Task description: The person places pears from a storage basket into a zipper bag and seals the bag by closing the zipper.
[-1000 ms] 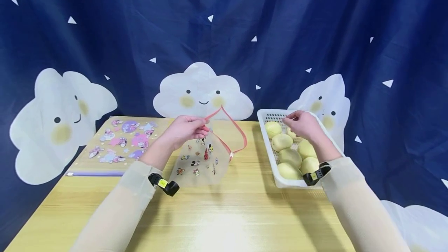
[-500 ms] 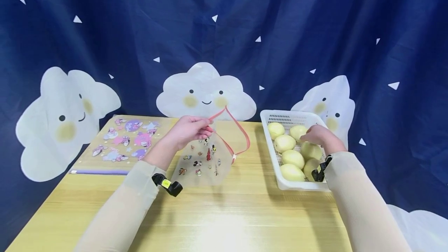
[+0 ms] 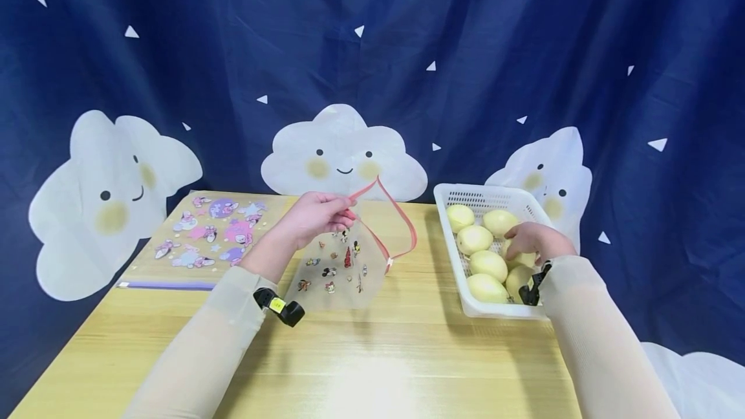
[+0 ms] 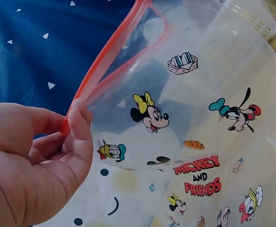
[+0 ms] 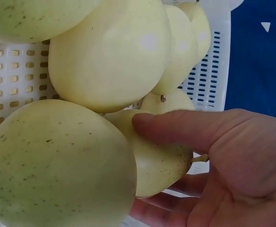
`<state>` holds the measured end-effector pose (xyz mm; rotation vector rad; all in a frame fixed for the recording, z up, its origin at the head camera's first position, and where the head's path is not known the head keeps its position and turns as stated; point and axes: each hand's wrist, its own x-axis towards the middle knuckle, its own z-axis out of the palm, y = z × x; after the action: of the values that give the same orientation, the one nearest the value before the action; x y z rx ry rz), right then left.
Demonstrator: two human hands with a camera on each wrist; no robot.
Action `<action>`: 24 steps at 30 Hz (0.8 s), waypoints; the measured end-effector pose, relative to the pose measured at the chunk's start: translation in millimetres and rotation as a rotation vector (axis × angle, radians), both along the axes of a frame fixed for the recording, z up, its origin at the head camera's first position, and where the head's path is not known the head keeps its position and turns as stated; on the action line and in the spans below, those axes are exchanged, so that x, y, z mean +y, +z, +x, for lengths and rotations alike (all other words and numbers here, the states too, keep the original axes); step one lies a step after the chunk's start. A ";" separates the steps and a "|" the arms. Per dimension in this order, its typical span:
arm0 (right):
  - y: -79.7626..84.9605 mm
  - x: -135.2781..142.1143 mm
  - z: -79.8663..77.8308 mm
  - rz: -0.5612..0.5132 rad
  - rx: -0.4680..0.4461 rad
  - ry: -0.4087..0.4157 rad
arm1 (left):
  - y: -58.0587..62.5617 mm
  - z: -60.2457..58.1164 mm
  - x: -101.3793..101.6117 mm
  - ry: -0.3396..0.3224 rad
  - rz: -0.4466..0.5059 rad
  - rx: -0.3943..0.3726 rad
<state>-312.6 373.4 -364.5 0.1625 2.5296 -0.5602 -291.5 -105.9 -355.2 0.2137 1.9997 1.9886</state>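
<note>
Currently, on my head feed, I have the left hand (image 3: 319,217) at 8 o'clock from centre, pinching the red rim (image 3: 405,220) of a clear bag (image 3: 340,280). The bag hangs at 7 o'clock, below that hand, its mouth spread into a diamond and its slider (image 3: 389,262) at the diamond's lower right corner. On my left wrist feed, thumb and fingers press together on the rim, and the cartoon prints face me; the lettering reads "Mickey and Friends". Whether the bag's bottom touches the table (image 3: 372,348), I cannot tell. Between 3 and 4 o'clock, I have the right hand (image 3: 540,242) down in a white basket (image 3: 495,310), grasping a pear (image 5: 161,163): the right wrist feed gives me the thumb over its upper side, the fingers curled beneath, and the stem (image 5: 199,159) pointing at the palm. I cannot tell if that pear is lifted off the basket floor. Around it, toward 4 o'clock from centre, lie more pale yellow pears (image 3: 489,266), some speckled, several crowded close together. Over between 8 and 9 o'clock, a flat bag (image 3: 200,235) lies on the table, printed pink and purple, with a purple strip (image 3: 169,286) along its near edge. Behind everything, at 12 o'clock, I see a blue curtain (image 3: 372,70) with smiling clouds (image 3: 343,163) and white triangles.
</note>
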 end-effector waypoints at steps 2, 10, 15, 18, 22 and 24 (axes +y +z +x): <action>-1.9 0.8 -1.5 0.002 -0.002 0.000 | 0.2 -0.1 0.4 0.001 0.001 -0.004; -2.0 1.3 -0.4 0.021 0.014 -0.003 | -0.3 -0.2 0.9 0.004 0.002 -0.008; 5.2 1.9 3.2 0.031 0.058 0.027 | -0.2 -0.2 0.6 0.005 0.005 -0.006; 12.7 2.1 3.7 -0.004 0.087 -0.011 | 0.5 -0.1 0.2 0.011 0.004 -0.008; 22.5 2.8 3.2 -0.023 0.164 -0.070 | 1.4 -0.1 -0.2 0.019 0.009 -0.012; 25.7 3.1 3.7 -0.007 0.216 -0.076 | 1.7 0.0 -0.2 0.020 0.015 -0.015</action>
<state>-308.9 376.5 -338.7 0.2057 2.7395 -0.6467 -291.6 -106.2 -353.4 0.1825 1.9861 2.0126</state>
